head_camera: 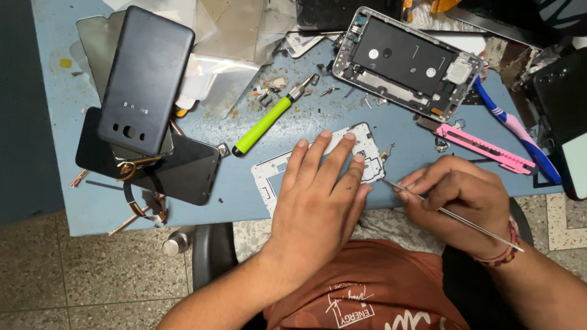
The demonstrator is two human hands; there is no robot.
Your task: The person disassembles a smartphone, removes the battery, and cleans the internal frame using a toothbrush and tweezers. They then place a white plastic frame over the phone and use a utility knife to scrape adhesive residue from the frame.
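Frame [318, 160] lies under the flat, spread left hand [318, 198]. Right hand [455, 195] pinches a probe [452, 215]; better keep its tip shallow.

My left hand [318, 195] covers most of the white phone frame [269, 174]; only its left end and top right corner show. Can't see the tip of the thin metal tool [452, 217] clearly where it meets the frame, too small. Right hand [455, 201] hides the tool's middle. Black device [559, 116] at right is cut by the picture edge, as are the dark items along the top. Dark phone [183, 171] sits partly under the back cover [147, 79]. Screws and debris [269, 91] near the green screwdriver [266, 122] are too small to identify. Table [67, 201] runs off the top.
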